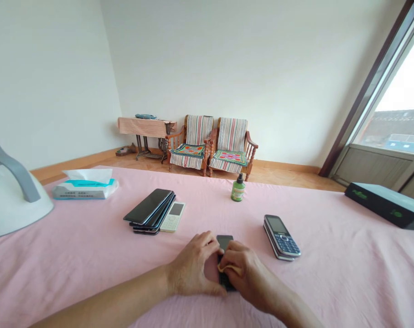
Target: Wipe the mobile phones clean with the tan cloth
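Note:
A dark keypad mobile phone (pixel 225 241) lies on the pink cloth in front of me, partly hidden by my hands. My left hand (pixel 193 264) steadies it from the left, with the fingertips by its upper edge and the thumb by its lower end. Bunched in the closed fingers of my right hand (pixel 244 271) is a small yellow cloth (pixel 231 269), pressed on the phone's face. Right of my hands, a blue-black keypad phone (pixel 282 237) tops a small stack. Left of them are several stacked smartphones (pixel 150 209) and a white keypad phone (pixel 173 216).
A green pump bottle (pixel 238 189) stands near the far edge of the pink cloth (pixel 90 259). At left are a white kettle (pixel 12 196) and a tissue pack (pixel 85 187); a black box (pixel 388 205) lies at far right. Two wooden armchairs (pixel 214 146) stand beyond.

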Demonstrator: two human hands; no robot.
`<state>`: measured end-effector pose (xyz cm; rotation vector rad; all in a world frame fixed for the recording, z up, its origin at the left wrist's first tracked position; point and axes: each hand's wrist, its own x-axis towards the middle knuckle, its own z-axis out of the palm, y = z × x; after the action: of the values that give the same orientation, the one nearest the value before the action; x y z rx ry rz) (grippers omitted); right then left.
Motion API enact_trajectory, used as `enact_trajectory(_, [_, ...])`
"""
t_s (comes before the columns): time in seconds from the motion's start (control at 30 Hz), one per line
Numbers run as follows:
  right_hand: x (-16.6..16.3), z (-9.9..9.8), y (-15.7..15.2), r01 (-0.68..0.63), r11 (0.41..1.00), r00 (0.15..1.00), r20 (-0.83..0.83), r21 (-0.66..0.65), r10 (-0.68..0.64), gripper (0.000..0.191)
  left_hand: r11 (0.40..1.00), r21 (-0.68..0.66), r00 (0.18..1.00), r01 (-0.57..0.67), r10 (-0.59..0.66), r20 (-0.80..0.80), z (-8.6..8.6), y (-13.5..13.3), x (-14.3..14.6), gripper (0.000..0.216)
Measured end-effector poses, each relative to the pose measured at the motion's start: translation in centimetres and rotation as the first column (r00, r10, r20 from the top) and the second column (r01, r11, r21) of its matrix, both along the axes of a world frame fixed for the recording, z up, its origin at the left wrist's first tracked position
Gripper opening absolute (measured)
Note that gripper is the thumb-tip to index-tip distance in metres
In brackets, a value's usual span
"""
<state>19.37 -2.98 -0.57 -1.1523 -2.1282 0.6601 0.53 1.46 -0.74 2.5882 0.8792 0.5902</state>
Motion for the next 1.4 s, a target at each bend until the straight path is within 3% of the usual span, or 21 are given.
enact_trajectory(0.2, [0.1, 0.3, 0.1, 0.046, 0.999, 0.999, 0.014, 0.004, -0.046, 0.026, 1.0, 0.012, 1.0, 0.007, -0.007, -0.007, 0.0, -0.1, 0.1, 0.06])
enact_trajectory(0.4, [0.1, 0.3, 0.0, -0.002, 0.999, 1.0, 0.027, -0.045, 0.003, 0.028, 1.0, 0.017, 1.0, 0.001, -0.001, -0.009, 0.1, -0.3, 0.2, 0.057])
enact_trajectory(0.53, [0.3, 0.3, 0.2, 0.044, 0.999, 0.999, 0.001, -0.002, -0.044, 0.025, 1.0, 0.026, 1.0, 0.011, -0.011, -0.013, 0.3, -0.2, 0.2, 0.057])
enact_trajectory(0.77, [0.8, 0.9, -0.1, -0.024, 0.996, 1.0, 0.017, -0.091, 0.026, 0.028, 0.998, 0.052, 0.999, 0.03, -0.031, 0.009, -0.1, 0.0, 0.1, 0.061])
enact_trajectory(0.93, [0.1, 0.7, -0.2, -0.029, 0.999, 0.999, 0.012, -0.016, 0.029, 0.026, 0.998, 0.055, 1.0, 0.017, -0.016, -0.013, 0.1, 0.0, 0.2, 0.054])
enact_trajectory(1.1, [0.6, 0.9, -0.2, -0.018, 0.996, 0.999, 0.036, -0.086, 0.022, 0.028, 0.998, 0.052, 1.0, 0.023, -0.024, 0.009, 0.0, -0.1, 0.2, 0.059])
enact_trajectory(1.3, [0.5, 1.2, -0.3, -0.025, 1.0, 0.999, 0.024, -0.01, 0.025, 0.025, 0.999, 0.04, 1.0, 0.018, -0.018, 0.011, -0.1, -0.1, 0.1, 0.055])
enact_trajectory(1.4, [0.5, 1.2, -0.4, -0.043, 0.997, 0.998, 0.044, -0.058, 0.045, 0.028, 0.999, 0.036, 1.0, 0.02, -0.02, 0.018, 0.0, -0.1, 0.2, 0.056])
